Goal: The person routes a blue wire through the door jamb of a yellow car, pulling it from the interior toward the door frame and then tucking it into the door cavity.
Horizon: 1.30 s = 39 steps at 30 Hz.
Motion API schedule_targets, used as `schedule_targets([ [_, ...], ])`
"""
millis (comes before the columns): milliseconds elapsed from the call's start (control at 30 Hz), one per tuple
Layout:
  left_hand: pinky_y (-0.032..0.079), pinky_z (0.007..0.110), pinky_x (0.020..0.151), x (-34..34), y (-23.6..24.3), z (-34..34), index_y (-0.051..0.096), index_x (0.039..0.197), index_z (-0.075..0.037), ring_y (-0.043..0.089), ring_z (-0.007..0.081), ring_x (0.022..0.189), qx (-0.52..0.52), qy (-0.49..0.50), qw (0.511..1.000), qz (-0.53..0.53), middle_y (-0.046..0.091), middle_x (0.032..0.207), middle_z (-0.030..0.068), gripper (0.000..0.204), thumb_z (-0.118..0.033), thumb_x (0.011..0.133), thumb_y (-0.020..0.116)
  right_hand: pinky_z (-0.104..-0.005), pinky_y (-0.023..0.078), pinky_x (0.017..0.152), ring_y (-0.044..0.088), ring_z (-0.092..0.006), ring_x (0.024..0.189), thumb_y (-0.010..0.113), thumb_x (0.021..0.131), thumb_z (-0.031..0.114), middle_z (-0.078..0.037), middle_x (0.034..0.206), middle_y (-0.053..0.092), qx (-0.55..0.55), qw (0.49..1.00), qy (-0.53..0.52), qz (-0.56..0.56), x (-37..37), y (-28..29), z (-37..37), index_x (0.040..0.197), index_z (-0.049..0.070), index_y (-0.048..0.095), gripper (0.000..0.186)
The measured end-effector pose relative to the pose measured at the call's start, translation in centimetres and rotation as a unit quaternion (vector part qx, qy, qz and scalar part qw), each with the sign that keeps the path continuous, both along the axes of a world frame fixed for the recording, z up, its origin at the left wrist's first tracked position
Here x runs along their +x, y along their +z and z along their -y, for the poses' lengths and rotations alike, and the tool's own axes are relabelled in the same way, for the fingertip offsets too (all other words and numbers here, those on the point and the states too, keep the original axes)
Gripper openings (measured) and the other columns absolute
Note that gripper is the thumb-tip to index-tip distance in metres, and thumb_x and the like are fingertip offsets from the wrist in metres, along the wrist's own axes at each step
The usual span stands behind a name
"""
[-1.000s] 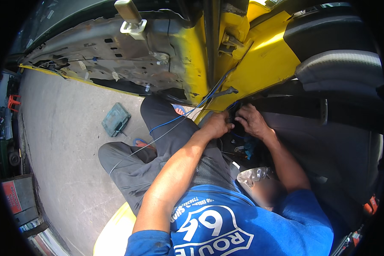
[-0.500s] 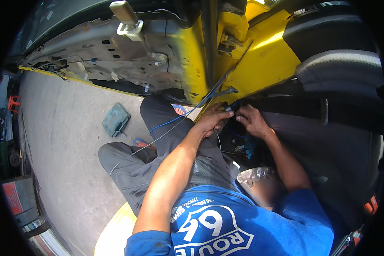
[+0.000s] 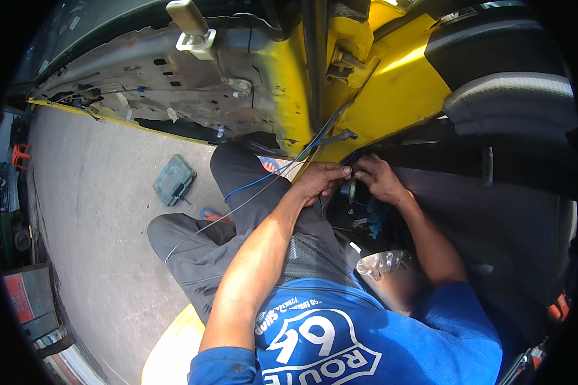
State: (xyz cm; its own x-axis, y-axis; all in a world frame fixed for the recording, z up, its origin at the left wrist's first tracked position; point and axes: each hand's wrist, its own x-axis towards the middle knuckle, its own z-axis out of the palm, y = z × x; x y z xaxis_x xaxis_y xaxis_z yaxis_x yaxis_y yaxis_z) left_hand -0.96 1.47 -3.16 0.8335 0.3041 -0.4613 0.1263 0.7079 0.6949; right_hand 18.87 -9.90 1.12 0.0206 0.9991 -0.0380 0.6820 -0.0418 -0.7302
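My left hand (image 3: 316, 181) is closed, thumb and index pinched on thin dark wire beside the yellow door pillar. My right hand (image 3: 380, 179) is closed at the same wiring, fingertips close to the left's. A roll of black tape (image 3: 349, 188) with a green core hangs just below my fingertips. Blue and grey wires (image 3: 244, 186) run from the pillar (image 3: 397, 96) down across my legs. A dark hollow with small loose pieces and a blue item (image 3: 374, 221) lies below my hands.
An open car door (image 3: 192, 90) with bare inner metal spans the upper left. A teal plastic case (image 3: 173, 179) lies on the concrete floor (image 3: 96, 212). A red chair (image 3: 20, 156) stands at far left. A grey seat edge (image 3: 507, 96) is at upper right.
My left hand has moved slightly up and left, my right hand slightly up. The tape roll now shows its green core, hanging below my fingertips.
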Motion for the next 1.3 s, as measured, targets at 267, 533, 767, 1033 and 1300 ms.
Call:
schedule_targets([
  [267, 0.054, 0.040, 0.084, 0.9, -0.3, 1.8, 0.069, 0.113, -0.007, 0.067, 0.0285, 0.096, 0.536, -0.041, 0.839, -0.082, 0.070, 0.103, 0.0102, 0.043, -0.014, 0.075, 0.090, -0.0485, 0.047, 0.092, 0.059, -0.0408, 0.099, 0.069, 0.089, 0.007, -0.018, 0.095, 0.066, -0.014, 0.999, 0.032, 0.017, 0.0, 0.2, 0.1, 0.097, 0.000, 0.065, 0.012],
  [533, 0.055, 0.040, 0.087, 1.2, -0.3, 1.8, 0.074, 0.109, -0.008, 0.070, 0.0325, 0.098, 0.507, -0.099, 0.848, -0.119, 0.073, 0.101, 0.0136, 0.037, -0.020, 0.077, 0.089, -0.0473, 0.048, 0.091, 0.061, -0.0405, 0.095, 0.065, 0.091, 0.004, -0.019, 0.096, 0.069, -0.014, 1.000, 0.014, 0.009, 0.1, 1.1, 1.1, 0.101, 0.000, 0.067, 0.011],
  [767, 0.055, 0.042, 0.083, 1.6, 0.9, 2.1, 0.074, 0.107, -0.006, 0.071, 0.0317, 0.096, 0.504, -0.100, 0.849, -0.121, 0.074, 0.098, 0.0125, 0.039, -0.026, 0.077, 0.090, -0.0426, 0.052, 0.081, 0.065, -0.0339, 0.087, 0.062, 0.091, -0.001, -0.019, 0.092, 0.070, -0.032, 0.999, -0.021, -0.032, 0.4, 0.6, 1.4, 0.102, -0.002, 0.065, 0.012],
  [1033, 0.053, 0.046, 0.081, 3.3, -0.6, 2.6, 0.074, 0.099, -0.004, 0.070, 0.0366, 0.092, 0.515, -0.086, 0.841, -0.139, 0.074, 0.094, 0.0163, 0.028, -0.023, 0.082, 0.085, -0.0356, 0.054, 0.079, 0.068, -0.0223, 0.088, 0.068, 0.089, -0.004, -0.016, 0.089, 0.069, -0.060, 0.990, -0.073, -0.100, 0.3, 0.0, 1.4, 0.100, -0.003, 0.063, 0.012],
  [1300, 0.052, 0.053, 0.082, 2.5, -1.0, 1.9, 0.072, 0.096, -0.001, 0.068, 0.0457, 0.094, 0.592, -0.095, 0.788, -0.139, 0.072, 0.092, 0.0237, 0.025, -0.026, 0.093, 0.072, -0.0393, 0.053, 0.086, 0.070, -0.0288, 0.095, 0.069, 0.097, 0.030, -0.019, 0.104, 0.070, -0.045, 0.996, -0.073, -0.013, -0.7, -2.0, 4.2, 0.119, -0.002, 0.066, 0.039],
])
